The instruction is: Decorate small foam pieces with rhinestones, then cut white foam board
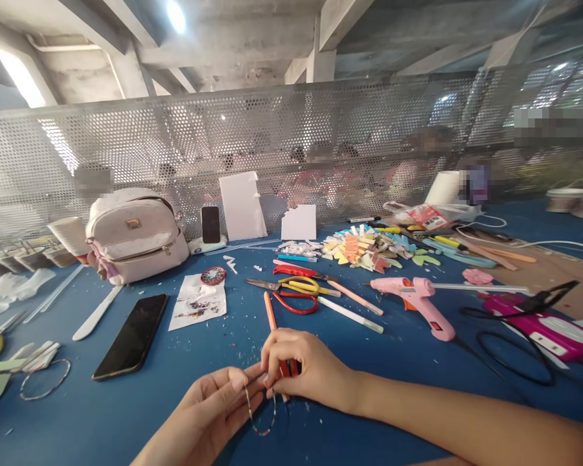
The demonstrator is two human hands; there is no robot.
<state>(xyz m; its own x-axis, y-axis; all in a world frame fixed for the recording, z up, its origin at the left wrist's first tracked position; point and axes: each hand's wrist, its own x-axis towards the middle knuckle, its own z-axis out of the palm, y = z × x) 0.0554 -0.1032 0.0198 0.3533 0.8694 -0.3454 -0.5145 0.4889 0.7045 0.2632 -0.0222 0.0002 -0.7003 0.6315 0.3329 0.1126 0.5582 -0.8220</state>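
A thin beaded string (261, 433) hangs in a loop below my two hands. Thumb and fingers of my left hand (214, 404) pinch one side of it. My right hand (320, 372) is closed at the other side, its fingertips pressed together close to my left fingers; what exactly lies between them is hidden. Under my right hand lies an orange pen (271, 312), partly covered, with a red-and-black thing behind the fingers. Beyond are scissors (263, 283) with yellow and red handles around them, and a white paper (189, 314) bearing tiny beads and a round red container (213, 276).
A black phone (131, 336) and another beaded loop (46, 395) lie left. A pale backpack (133, 236) stands behind them. To the right are a pink glue gun (418, 301), a magenta power strip (544, 330) and cords. Paper scraps (359, 249) pile up at the back.
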